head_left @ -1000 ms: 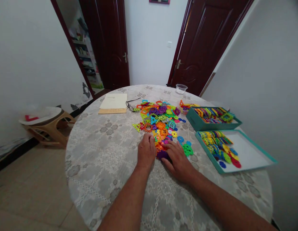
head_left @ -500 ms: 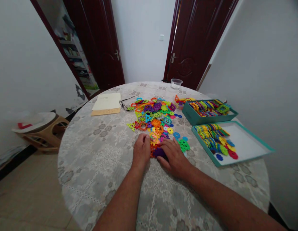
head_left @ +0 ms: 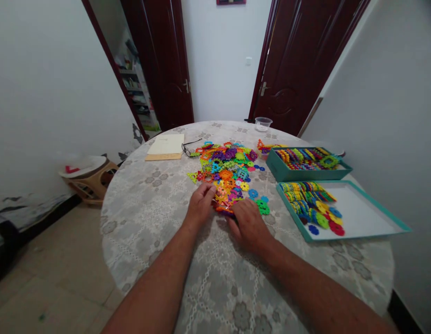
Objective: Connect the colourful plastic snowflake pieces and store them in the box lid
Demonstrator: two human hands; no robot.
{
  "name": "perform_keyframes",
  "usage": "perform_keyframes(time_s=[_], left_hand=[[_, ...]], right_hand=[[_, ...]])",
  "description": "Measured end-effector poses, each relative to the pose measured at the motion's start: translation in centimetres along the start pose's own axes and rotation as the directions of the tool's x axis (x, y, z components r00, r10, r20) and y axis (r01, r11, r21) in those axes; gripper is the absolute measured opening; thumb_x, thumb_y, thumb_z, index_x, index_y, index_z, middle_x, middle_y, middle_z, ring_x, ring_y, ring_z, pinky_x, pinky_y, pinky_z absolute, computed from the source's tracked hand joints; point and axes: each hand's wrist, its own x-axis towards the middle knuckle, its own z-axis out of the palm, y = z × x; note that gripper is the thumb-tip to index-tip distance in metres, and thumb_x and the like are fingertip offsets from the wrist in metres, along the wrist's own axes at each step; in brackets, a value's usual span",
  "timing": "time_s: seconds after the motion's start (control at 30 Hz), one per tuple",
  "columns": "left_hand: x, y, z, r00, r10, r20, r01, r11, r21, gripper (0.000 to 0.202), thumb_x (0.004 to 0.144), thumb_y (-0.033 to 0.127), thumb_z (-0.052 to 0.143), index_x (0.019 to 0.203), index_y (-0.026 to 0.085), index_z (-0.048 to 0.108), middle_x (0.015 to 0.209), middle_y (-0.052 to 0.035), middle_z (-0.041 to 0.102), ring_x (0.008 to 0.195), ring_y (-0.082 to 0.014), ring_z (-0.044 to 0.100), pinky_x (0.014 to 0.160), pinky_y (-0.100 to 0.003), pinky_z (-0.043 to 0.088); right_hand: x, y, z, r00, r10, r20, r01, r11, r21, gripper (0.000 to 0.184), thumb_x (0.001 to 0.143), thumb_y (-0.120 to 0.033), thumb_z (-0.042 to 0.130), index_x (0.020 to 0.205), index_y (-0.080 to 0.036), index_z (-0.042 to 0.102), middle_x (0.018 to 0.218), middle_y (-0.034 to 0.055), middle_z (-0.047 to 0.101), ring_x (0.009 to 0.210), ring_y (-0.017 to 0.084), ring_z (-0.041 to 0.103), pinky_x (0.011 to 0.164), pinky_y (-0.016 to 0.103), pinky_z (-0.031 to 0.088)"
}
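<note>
Between my two hands, a few orange and purple plastic interlocking pieces (head_left: 224, 211) show nearly edge-on, close above the tablecloth. My left hand (head_left: 200, 204) is closed at their left end, thumb and forefinger pinched together. My right hand (head_left: 249, 221) curls its fingers over their right end, hiding part of them. Just beyond my fingers spreads a pile of colourful plastic interlocking pieces (head_left: 225, 175), flower, square and triangle shapes among them. Green pieces (head_left: 262, 207) lie beside my right hand, with blue round pieces (head_left: 253, 193) a little farther off.
On the right stand a teal box (head_left: 292, 174) filled with rows of pieces and its lid (head_left: 366, 208), holding more rows. A notebook (head_left: 166, 144) and glasses (head_left: 186, 150) lie at the back left. A clear bowl (head_left: 263, 124) sits near the far edge.
The purple piece that lay flat by my right hand is tilted up, its edge showing with orange ones. Both hands have come slightly closer around the pieces. The head view has shifted left.
</note>
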Motion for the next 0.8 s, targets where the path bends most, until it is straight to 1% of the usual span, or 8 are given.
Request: perform_keyframes(time_s=[0.07, 0.13, 0.23, 0.33, 0.43, 0.6, 0.7, 0.8], left_hand=[[0.3, 0.2, -0.7, 1.000, 0.014, -0.018, -0.013, 0.999, 0.053, 0.028, 0.095, 0.047, 0.059, 0.088, 0.020, 0.065, 0.088, -0.0031, 0.069, 0.069, -0.0144, 0.062, 0.062, -0.025, 0.054], [0.5, 0.3, -1.1, 1.000, 0.012, -0.011, -0.011, 0.996, 0.086, 0.029, 0.094, 0.048, 0.061, 0.088, 0.020, 0.066, 0.082, -0.0013, 0.067, 0.061, -0.0125, 0.058, 0.057, -0.025, 0.051], [0.3, 0.5, -0.8, 0.999, 0.027, 0.025, -0.029, 0.997, 0.077, 0.029, 0.092, 0.049, 0.066, 0.090, 0.020, 0.067, 0.077, 0.0001, 0.067, 0.061, -0.0129, 0.060, 0.059, -0.025, 0.051], [-0.3, 0.6, -0.1, 0.985, 0.006, 0.174, -0.011, 0.999, 0.031, 0.028, 0.089, 0.047, 0.070, 0.091, 0.019, 0.066, 0.080, -0.0014, 0.071, 0.066, -0.0148, 0.065, 0.065, -0.028, 0.055], [-0.8, 0.7, 0.3, 0.937, -0.030, 0.348, 0.031, 1.000, 0.002, 0.031, 0.089, 0.049, 0.071, 0.091, 0.019, 0.065, 0.082, -0.0037, 0.074, 0.068, -0.0167, 0.068, 0.066, -0.030, 0.056], [-0.7, 0.8, -0.1, 0.916, -0.015, 0.402, 0.003, 1.000, 0.029, 0.033, 0.088, 0.050, 0.072, 0.095, 0.017, 0.070, 0.081, -0.0041, 0.075, 0.070, -0.0173, 0.068, 0.069, -0.030, 0.056], [-0.5, 1.0, -0.8, 0.918, 0.034, 0.395, -0.099, 0.984, 0.146, 0.031, 0.093, 0.048, 0.066, 0.096, 0.019, 0.076, 0.086, -0.0056, 0.076, 0.077, -0.0202, 0.069, 0.075, -0.033, 0.056], [-0.3, 0.9, -1.5, 0.935, 0.169, 0.313, -0.275, 0.900, 0.337, 0.023, 0.091, 0.043, 0.070, 0.103, 0.026, 0.080, 0.105, -0.0088, 0.078, 0.097, -0.0255, 0.070, 0.090, -0.040, 0.054]], right_hand=[[0.0, 0.7, -0.7, 0.998, 0.049, -0.037, -0.048, 0.999, 0.011, 0.014, 0.102, -0.031, 0.052, 0.104, -0.020, 0.061, 0.098, 0.0128, 0.067, 0.098, 0.031, 0.060, 0.096, 0.050, 0.049], [0.1, 1.5, -1.4, 0.990, 0.118, -0.077, -0.115, 0.992, 0.042, 0.017, 0.103, -0.033, 0.049, 0.105, -0.020, 0.060, 0.097, 0.0128, 0.067, 0.093, 0.030, 0.060, 0.086, 0.045, 0.050], [0.4, 2.3, -2.0, 0.979, 0.190, -0.075, -0.181, 0.977, 0.112, 0.018, 0.103, -0.035, 0.047, 0.104, -0.021, 0.058, 0.096, 0.0108, 0.067, 0.088, 0.027, 0.061, 0.080, 0.039, 0.049], [0.5, 2.5, -2.0, 0.971, 0.236, -0.039, -0.226, 0.959, 0.171, 0.020, 0.103, -0.037, 0.045, 0.104, -0.021, 0.056, 0.097, 0.0095, 0.069, 0.087, 0.025, 0.064, 0.077, 0.036, 0.048], [0.6, 2.5, -1.8, 0.956, 0.294, -0.014, -0.285, 0.937, 0.202, 0.023, 0.104, -0.041, 0.044, 0.103, -0.022, 0.057, 0.093, 0.0083, 0.069, 0.083, 0.025, 0.065, 0.073, 0.035, 0.047], [0.7, 2.3, -1.9, 0.961, 0.276, -0.027, -0.262, 0.935, 0.240, 0.025, 0.102, -0.039, 0.046, 0.112, -0.022, 0.060, 0.100, 0.0101, 0.072, 0.090, 0.026, 0.067, 0.078, 0.035, 0.048], [0.9, 2.1, -2.6, 0.949, 0.315, 0.027, -0.307, 0.898, 0.316, 0.022, 0.101, -0.038, 0.047, 0.107, -0.022, 0.061, 0.096, 0.0074, 0.072, 0.085, 0.024, 0.066, 0.074, 0.033, 0.046], [1.2, 2.3, -3.4, 0.910, 0.413, 0.031, -0.397, 0.848, 0.351, 0.020, 0.100, -0.040, 0.047, 0.095, -0.024, 0.057, 0.082, 0.0026, 0.068, 0.074, 0.022, 0.061, 0.066, 0.031, 0.041]])
